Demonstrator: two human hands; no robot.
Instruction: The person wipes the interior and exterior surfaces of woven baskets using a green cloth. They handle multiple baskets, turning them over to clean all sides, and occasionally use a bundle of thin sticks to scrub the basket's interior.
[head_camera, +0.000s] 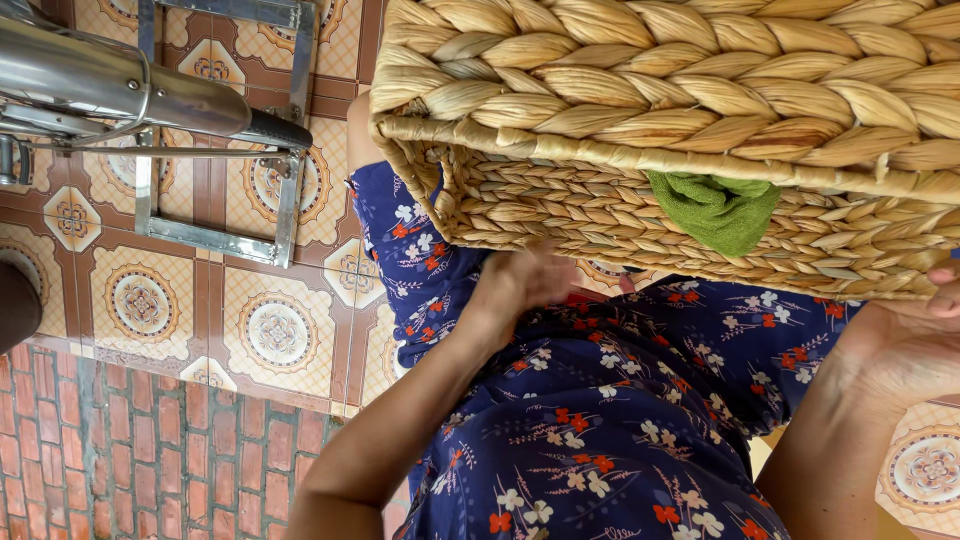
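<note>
so the left hand (525, 285) is under the woven basket (660, 110), grip's blurry, can't tell; right hand (915, 345) cups its edge near a green cloth (715, 210)

You wear a dark navy garment (600, 420) printed all over with small flowers in white and red-orange, threaded with thin pale sprigs and stems. The cloth covers your lap and lies in soft folds across it. Both your forearms are bare, with no sleeve showing on either. Your left hand (520, 285) and right hand (915, 345) carry no gloves, rings or bracelets that show.
</note>
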